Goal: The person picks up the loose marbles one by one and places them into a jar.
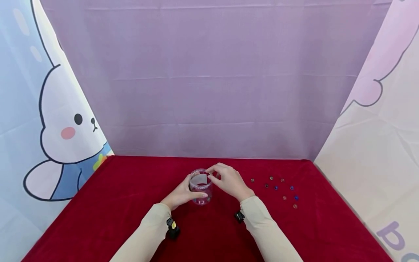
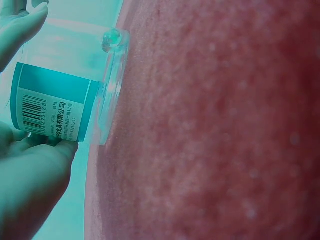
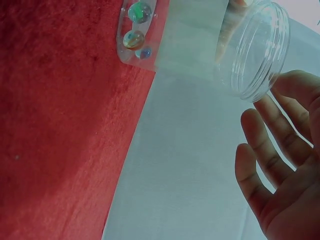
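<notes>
A clear plastic jar (image 1: 201, 187) stands upright on the red cloth, its mouth uncovered. My left hand (image 1: 182, 196) grips the jar's side, thumb across the front. In the left wrist view a label with a barcode (image 2: 34, 114) wraps the jar (image 2: 65, 40). Glass marbles (image 3: 134, 40) lie at the jar's bottom in the right wrist view. At the right of the rim is my right hand (image 1: 228, 180), thumb and index fingertips by the mouth. Its other fingers (image 3: 270, 160) are loosely bent and spread. I see no marble between its fingertips.
Several loose marbles (image 1: 276, 187), some blue and some brownish, lie scattered on the red cloth (image 1: 131, 218) right of my right hand. A purple curtain (image 1: 209, 83) hangs behind the table, with printed cloths on the left and right.
</notes>
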Demonstrator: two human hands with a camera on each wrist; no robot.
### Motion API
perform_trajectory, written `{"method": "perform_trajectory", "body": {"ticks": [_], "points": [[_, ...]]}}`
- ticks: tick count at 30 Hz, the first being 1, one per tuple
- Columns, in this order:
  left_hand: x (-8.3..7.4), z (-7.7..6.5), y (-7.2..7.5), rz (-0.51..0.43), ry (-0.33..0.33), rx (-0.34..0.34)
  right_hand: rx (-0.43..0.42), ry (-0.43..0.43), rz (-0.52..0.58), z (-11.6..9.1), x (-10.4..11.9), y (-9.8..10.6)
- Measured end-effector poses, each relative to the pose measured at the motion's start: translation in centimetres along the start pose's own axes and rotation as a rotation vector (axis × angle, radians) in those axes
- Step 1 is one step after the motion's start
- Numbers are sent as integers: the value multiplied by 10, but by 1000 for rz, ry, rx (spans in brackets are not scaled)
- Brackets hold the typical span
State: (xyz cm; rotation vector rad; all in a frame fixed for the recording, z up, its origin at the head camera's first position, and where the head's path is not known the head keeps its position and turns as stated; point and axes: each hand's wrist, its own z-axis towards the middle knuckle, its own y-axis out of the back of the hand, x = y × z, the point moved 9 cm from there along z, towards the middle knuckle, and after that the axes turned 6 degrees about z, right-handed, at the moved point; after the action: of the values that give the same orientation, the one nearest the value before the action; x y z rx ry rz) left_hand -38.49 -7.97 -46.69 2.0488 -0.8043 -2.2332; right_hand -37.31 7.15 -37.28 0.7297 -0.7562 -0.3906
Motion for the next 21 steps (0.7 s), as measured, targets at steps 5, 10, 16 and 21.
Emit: {"method": "perform_trajectory", "body": {"ticks": [5,10,16,21], "points": [[1,0,-1,-3,3,1,9,-16,-2,-2,-2,1],[0,1,-1,-8,-3,5,13,-19,-7,-4,-2,2],[3,2,0,-14,2,8,3,-5,4,-5,1,7],[3,2,-1,-8,-3,24,-5,2,-23,-8,2,12]]}}
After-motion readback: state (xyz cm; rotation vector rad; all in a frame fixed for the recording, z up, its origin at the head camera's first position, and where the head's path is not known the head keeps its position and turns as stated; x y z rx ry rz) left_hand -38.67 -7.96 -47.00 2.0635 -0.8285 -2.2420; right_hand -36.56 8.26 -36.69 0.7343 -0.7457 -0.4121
